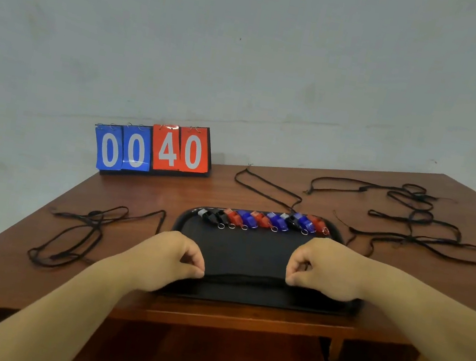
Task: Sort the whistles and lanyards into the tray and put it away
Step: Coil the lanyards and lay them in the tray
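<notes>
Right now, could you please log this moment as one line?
left hand, right hand: stretching lanyard over tray | whistles: rowed

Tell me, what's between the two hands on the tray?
In the head view, a black lanyard is stretched straight between the left hand and the right hand, each pinching one end. It lies across the black tray.

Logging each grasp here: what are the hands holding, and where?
A folded black lanyard over the tray, pinched at its ends: left hand, right hand.
</notes>
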